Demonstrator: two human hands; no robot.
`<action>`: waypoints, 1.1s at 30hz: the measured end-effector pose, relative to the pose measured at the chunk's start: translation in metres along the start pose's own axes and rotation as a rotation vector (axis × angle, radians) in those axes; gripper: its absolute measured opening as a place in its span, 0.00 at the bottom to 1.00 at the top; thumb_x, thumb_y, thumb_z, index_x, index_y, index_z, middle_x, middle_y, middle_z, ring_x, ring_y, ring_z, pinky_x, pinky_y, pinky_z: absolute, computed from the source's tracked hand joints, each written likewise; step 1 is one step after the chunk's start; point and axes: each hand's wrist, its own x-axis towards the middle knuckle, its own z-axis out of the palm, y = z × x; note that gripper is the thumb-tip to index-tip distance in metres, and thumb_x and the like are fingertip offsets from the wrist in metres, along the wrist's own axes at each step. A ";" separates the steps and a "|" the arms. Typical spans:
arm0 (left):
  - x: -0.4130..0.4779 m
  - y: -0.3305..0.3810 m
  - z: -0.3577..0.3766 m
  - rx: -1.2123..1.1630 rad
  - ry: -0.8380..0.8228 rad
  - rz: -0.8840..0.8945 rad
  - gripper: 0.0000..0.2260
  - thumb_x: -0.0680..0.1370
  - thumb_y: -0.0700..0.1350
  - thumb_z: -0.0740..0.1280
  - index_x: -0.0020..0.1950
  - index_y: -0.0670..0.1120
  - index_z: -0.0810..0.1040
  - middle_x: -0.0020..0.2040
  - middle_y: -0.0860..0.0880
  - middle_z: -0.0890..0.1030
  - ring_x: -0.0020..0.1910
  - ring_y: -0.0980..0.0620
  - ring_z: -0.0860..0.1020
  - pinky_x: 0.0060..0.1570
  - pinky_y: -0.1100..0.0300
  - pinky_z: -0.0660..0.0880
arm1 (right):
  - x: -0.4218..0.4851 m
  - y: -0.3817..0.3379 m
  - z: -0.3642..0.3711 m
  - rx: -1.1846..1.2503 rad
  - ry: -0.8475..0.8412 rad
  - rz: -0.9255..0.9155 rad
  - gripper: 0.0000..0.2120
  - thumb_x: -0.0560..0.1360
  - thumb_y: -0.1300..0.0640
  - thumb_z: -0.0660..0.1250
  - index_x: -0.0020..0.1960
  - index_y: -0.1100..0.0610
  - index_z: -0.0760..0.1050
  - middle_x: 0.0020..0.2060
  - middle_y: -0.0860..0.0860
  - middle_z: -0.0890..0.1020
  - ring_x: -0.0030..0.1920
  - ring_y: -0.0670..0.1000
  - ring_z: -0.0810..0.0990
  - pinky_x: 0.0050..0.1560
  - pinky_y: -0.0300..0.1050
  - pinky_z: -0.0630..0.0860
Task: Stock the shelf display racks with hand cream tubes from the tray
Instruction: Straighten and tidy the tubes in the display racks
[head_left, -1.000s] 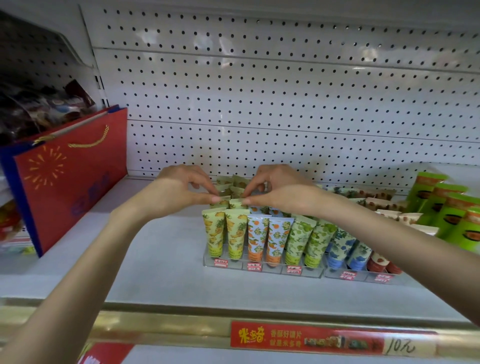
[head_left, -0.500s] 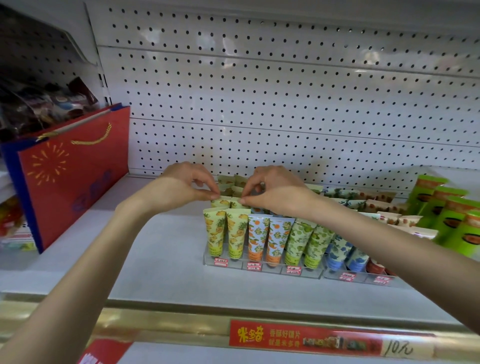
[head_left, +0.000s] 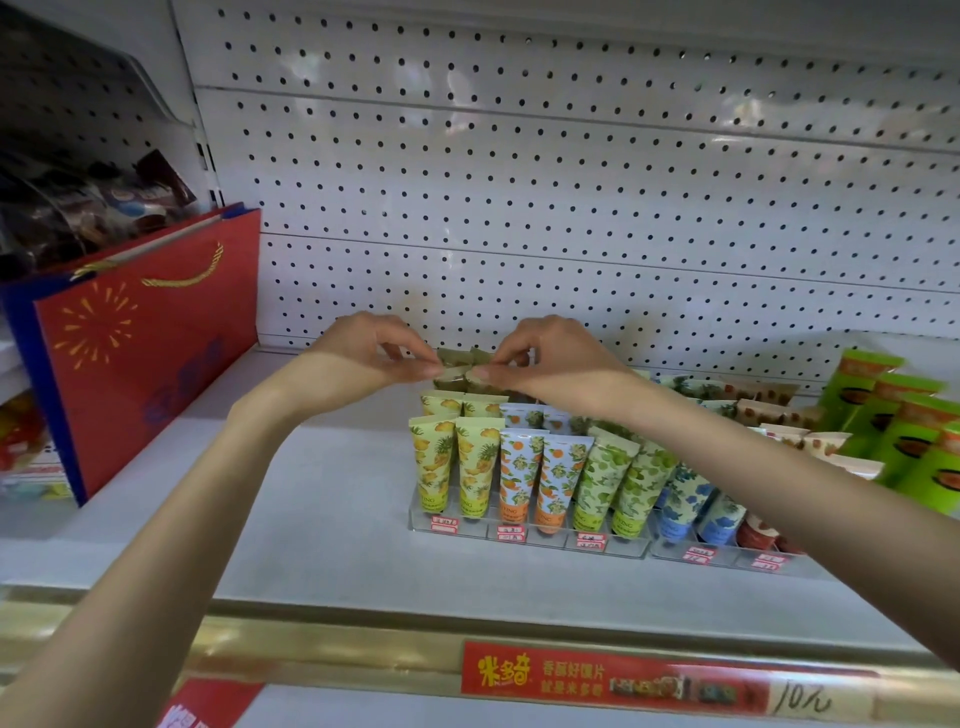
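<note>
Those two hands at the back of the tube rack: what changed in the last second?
Little. The left hand and right hand edged back a row, fingertips pinching the rear yellow tubes. The front tubes and red bag stayed put.

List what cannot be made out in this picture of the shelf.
- Back yellow tubes, head view: the fingers cover their tops.
- Price tags on the clear rack: print too small.
- Red tubes: right forearm hides them.
- Tray: out of frame.
</note>
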 end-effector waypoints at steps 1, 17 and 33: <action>0.002 -0.001 -0.001 0.006 0.018 0.001 0.04 0.70 0.49 0.73 0.43 0.52 0.84 0.44 0.55 0.81 0.45 0.54 0.75 0.46 0.62 0.70 | 0.002 0.001 -0.002 0.020 0.016 -0.007 0.08 0.73 0.45 0.68 0.40 0.49 0.80 0.37 0.42 0.76 0.38 0.41 0.73 0.41 0.39 0.70; 0.022 -0.010 0.001 0.096 -0.105 -0.037 0.02 0.71 0.47 0.72 0.41 0.55 0.82 0.47 0.55 0.79 0.50 0.53 0.75 0.51 0.58 0.70 | 0.008 0.011 0.002 0.029 -0.006 -0.009 0.03 0.72 0.52 0.72 0.43 0.52 0.82 0.36 0.43 0.76 0.39 0.42 0.74 0.46 0.43 0.73; 0.027 -0.016 -0.002 0.097 -0.139 -0.005 0.04 0.72 0.46 0.72 0.41 0.56 0.81 0.46 0.56 0.79 0.48 0.51 0.76 0.52 0.57 0.71 | 0.010 0.013 0.003 0.026 0.002 -0.034 0.05 0.72 0.53 0.71 0.45 0.53 0.82 0.37 0.43 0.75 0.36 0.41 0.71 0.39 0.36 0.69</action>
